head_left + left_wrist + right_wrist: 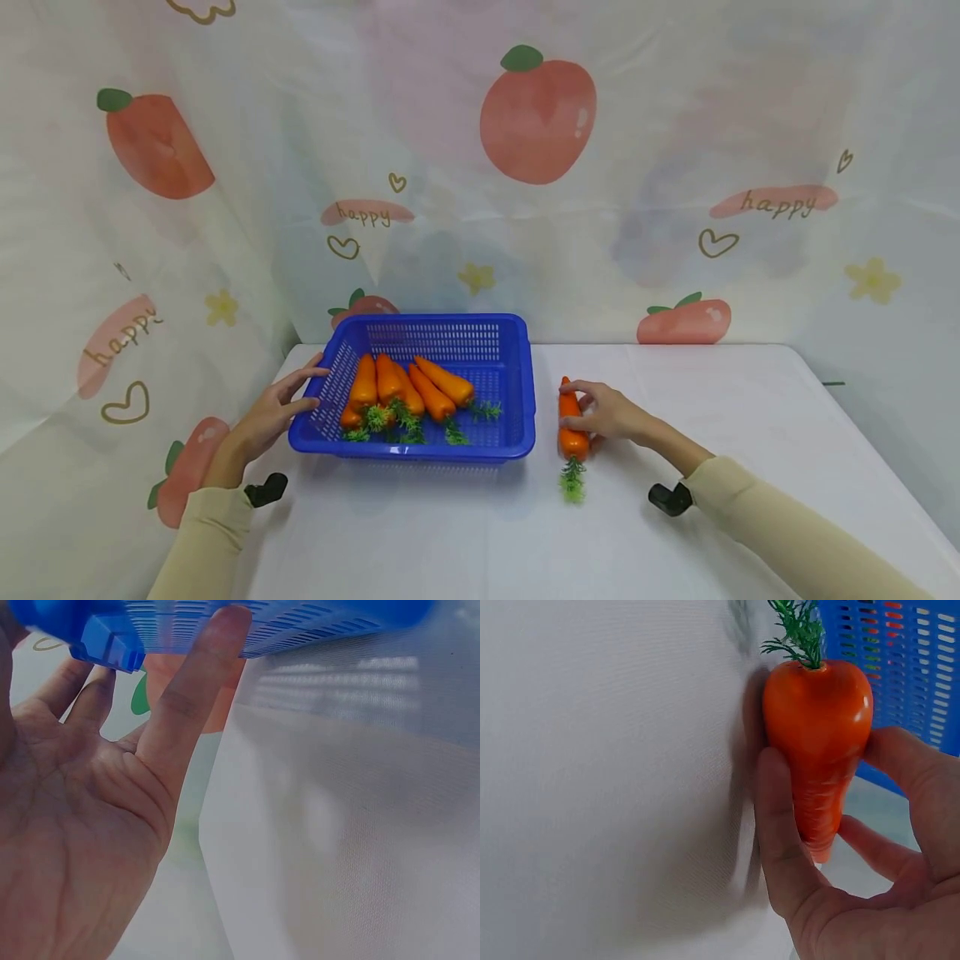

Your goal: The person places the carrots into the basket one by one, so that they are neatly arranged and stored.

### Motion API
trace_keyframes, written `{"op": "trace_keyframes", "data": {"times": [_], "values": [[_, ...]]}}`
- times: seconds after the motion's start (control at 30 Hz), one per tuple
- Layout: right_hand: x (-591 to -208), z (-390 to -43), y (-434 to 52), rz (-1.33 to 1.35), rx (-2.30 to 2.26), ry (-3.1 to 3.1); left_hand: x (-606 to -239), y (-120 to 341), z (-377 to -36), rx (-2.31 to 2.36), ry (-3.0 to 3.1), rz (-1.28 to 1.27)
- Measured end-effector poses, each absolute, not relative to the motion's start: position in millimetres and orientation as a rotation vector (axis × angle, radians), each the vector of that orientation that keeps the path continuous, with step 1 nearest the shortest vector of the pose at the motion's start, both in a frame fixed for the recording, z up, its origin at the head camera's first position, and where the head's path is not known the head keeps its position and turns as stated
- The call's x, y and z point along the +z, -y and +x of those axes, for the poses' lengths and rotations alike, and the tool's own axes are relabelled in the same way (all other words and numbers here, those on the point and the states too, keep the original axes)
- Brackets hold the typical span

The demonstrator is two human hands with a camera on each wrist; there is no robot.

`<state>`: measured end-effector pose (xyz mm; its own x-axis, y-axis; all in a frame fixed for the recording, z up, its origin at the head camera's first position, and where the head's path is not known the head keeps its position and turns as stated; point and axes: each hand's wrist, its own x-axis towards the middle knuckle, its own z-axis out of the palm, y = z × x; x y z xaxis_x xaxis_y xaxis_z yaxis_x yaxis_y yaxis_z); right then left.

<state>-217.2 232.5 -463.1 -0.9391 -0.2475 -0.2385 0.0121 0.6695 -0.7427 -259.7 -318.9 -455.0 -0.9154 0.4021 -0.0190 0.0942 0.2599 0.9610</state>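
white worktop (465,533) before a fruit-print curtain (540,167); right hand (611,412) grips a glossy orange carrot (570,421), left hand (273,412) flat against blue basket (525,392).

Your carrot (572,421) is glossy orange with a green leafy top, lying on the table just right of the basket (525,392), tip pointing away from you (leaves nearest you). The basket is blue, slotted plastic, and holds several more carrots (405,390) lying side by side.
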Motion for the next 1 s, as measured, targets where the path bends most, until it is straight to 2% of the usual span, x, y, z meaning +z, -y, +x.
{"op": "trace_keyframes", "data": {"times": [1.0], "values": [[-463.3,-220.3,-229.7,-0.123,-1.225,-2.471,-455.2,317.9,-258.4,1.709,-2.291,0.461]]}}
